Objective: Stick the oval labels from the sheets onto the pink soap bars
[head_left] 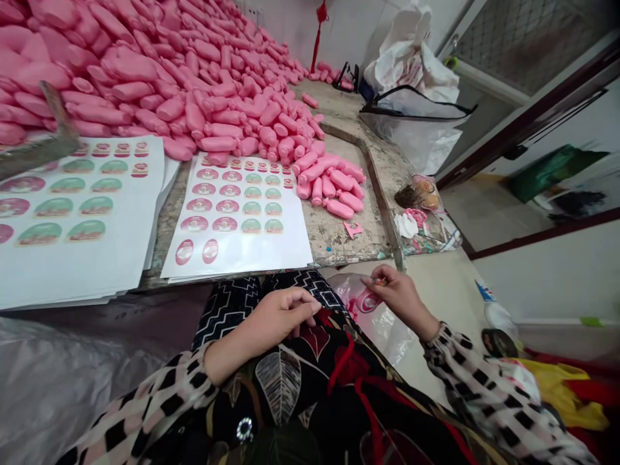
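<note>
Above my lap, my left hand (285, 313) is closed, thumb against curled fingers; whatever lies between them, if anything, is hidden. My right hand (397, 294) pinches something small with a bit of orange or red, too small to name. Just under its fingers, pink pieces with an oval label (368, 301) show in a clear plastic bag (394, 339) below the table edge. On the table in front of me lies a sticker sheet (242, 248) with rows of pink and green labels. Past it are small pink bottle-shaped pieces (339, 208).
A huge heap of pink pieces (194, 84) covers the back and left of the table (339, 236). More sticker sheets (72, 265) are stacked at left, under a metal bar (58, 129). A metal strip (380, 194) edges the right side. White bags (407, 58) stand behind.
</note>
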The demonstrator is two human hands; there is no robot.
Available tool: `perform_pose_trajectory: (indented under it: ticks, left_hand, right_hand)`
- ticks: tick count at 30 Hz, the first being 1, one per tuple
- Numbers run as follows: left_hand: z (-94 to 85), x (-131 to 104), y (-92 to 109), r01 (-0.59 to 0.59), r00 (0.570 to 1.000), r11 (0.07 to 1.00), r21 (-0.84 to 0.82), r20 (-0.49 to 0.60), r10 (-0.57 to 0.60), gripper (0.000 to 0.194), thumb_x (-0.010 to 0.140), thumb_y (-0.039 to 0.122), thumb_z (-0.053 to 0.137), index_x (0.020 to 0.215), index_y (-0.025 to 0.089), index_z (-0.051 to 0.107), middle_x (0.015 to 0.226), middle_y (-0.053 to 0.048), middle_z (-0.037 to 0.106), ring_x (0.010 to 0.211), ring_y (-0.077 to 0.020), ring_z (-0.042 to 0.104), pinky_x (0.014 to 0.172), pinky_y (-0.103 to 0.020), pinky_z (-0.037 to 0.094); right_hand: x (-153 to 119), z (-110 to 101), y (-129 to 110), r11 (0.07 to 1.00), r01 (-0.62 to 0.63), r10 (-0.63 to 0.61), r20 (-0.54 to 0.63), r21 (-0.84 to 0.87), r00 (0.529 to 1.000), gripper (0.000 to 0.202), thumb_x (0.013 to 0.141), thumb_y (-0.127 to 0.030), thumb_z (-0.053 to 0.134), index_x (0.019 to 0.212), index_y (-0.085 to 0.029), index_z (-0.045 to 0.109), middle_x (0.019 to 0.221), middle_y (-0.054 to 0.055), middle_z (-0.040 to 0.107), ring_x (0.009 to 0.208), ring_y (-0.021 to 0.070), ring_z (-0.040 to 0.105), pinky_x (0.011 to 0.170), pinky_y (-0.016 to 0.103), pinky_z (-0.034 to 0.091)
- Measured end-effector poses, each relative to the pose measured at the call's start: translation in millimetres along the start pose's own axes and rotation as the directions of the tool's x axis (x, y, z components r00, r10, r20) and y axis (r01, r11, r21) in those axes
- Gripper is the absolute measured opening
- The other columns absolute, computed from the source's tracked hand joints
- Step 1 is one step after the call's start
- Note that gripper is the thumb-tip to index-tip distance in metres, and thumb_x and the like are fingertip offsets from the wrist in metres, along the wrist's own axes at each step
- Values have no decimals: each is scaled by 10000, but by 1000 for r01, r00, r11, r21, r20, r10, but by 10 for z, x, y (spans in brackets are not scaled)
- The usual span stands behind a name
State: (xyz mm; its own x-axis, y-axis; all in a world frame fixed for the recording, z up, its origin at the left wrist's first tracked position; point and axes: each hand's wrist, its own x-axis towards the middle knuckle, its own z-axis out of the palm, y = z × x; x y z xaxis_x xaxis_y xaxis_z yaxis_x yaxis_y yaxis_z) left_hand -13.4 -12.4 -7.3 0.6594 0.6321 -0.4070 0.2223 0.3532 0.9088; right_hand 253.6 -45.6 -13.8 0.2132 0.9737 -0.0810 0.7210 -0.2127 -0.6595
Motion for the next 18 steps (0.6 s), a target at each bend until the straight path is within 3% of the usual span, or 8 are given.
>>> perform_pose_trajectory:
  ticks: [3,5,9,13,18]
  left_hand:
    - [1,-15,-9,16,1000,999,-43,-11,-16,281,788,426,502,847,159,568,706,2,618,479,-61,458,451,-178,347]
    - [14,-20,-17,30,999,997,-68,-18,-31,281,786,425,503,853,158,558,697,3,615,469,-60,459,440,-177,345]
    - [42,-17,-45,20,998,996,-89,-49,-24,292,791,427,493,863,150,550,680,4,610,440,-53,445,416,-174,330]
    - [47,-54,-73,-11,995,995,-96,-104,1,297,795,421,490,883,145,558,687,-2,612,449,-54,461,419,-174,336]
    - [35,-130,-119,-17,987,983,-181,-159,-12,286,774,413,526,860,143,559,671,-6,608,436,-50,467,408,-167,342]
  right_hand:
    - [-21,-15,117,935,137,-114,89,-327,989,299,699,-414,626,920,-213,608,922,37,599,765,182,570,639,284,416]
    - [53,-18,12,894,262,-236,115,-364,965,290,742,-342,585,1009,-229,590,1003,42,596,848,187,573,704,286,421]
    - [494,-29,-444,831,420,-404,123,-364,906,188,824,-277,468,943,-218,601,946,38,617,854,168,575,737,264,417]
    - [1063,48,-821,728,342,-367,84,-595,926,286,810,-227,463,1079,-212,562,1080,65,589,915,194,561,730,272,403]
    - [1482,177,-873,586,279,-257,153,-760,954,306,816,-243,462,1103,-182,550,1108,115,575,914,224,569,676,284,394]
